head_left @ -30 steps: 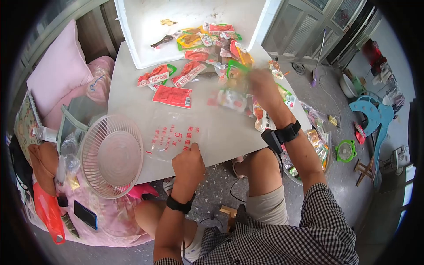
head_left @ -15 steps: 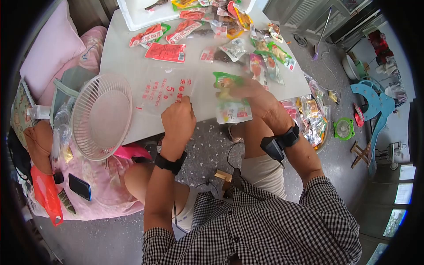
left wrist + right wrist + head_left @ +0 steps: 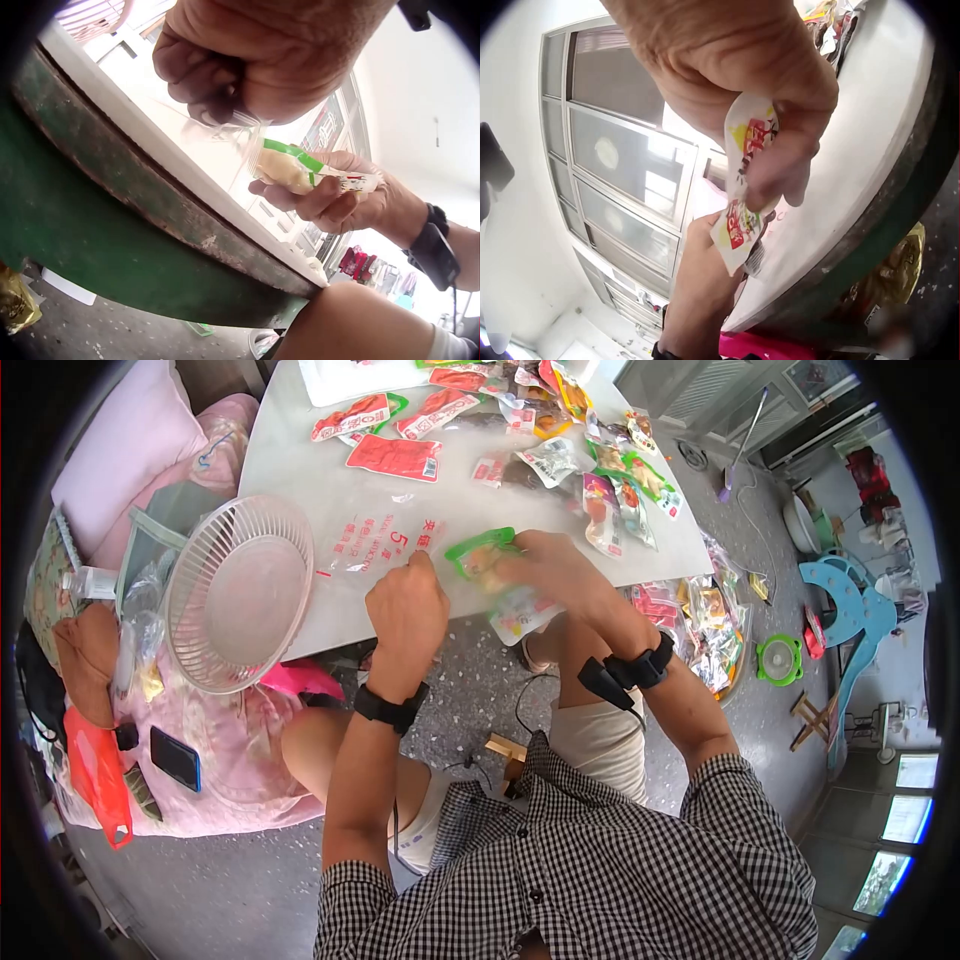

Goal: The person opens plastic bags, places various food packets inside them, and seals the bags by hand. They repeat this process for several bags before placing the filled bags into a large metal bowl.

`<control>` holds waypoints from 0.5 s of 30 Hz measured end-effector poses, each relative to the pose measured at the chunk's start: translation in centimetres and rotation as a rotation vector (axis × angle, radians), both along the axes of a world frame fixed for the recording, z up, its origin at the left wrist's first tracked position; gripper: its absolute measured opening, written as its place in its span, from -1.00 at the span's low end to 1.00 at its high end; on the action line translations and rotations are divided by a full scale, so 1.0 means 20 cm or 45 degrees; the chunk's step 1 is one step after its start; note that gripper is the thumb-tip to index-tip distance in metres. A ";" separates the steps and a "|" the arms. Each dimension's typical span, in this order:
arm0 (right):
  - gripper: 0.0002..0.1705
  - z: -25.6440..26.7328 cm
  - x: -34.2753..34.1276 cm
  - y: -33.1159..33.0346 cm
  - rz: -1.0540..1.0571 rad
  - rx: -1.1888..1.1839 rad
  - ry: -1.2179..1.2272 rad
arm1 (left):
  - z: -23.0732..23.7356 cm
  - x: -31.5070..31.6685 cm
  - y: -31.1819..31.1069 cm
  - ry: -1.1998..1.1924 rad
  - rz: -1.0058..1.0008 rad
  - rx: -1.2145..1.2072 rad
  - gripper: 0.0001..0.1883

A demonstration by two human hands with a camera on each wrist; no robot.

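My left hand (image 3: 408, 608) grips the near edge of a clear plastic bag (image 3: 375, 538) with red print, which lies flat on the table; its fingers are curled in the left wrist view. My right hand (image 3: 570, 578) is blurred and holds a green-topped snack packet (image 3: 482, 558), with pale food showing through its window. The packet's end overlaps the bag's edge (image 3: 253, 146) in the left wrist view. Its white printed back (image 3: 739, 225) faces the right wrist camera, and the left hand (image 3: 697, 285) stands just beyond it.
Red snack packets (image 3: 395, 457) and other packets (image 3: 550, 463) lie across the far part of the table (image 3: 340, 622). A white foam box (image 3: 350, 382) stands behind. A plastic basket (image 3: 240, 600) is at the left, and a basin of packets (image 3: 715, 625) at the right.
My right hand has brought the green packet from the packets at the back toward the near edge, then left to the bag. The left hand keeps its grip on the bag.
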State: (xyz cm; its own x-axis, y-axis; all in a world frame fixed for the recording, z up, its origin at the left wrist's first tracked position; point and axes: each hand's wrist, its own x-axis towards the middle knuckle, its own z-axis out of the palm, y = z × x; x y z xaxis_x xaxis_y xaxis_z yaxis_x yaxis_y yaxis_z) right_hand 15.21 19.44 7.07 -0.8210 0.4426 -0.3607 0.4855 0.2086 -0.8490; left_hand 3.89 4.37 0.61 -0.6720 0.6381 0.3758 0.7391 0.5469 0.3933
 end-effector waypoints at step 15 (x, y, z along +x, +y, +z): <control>-0.55 -0.16 0.00 -0.07 -0.242 -0.461 0.450 | 0.02 0.11 0.03 0.044 -0.240 -0.010 -0.83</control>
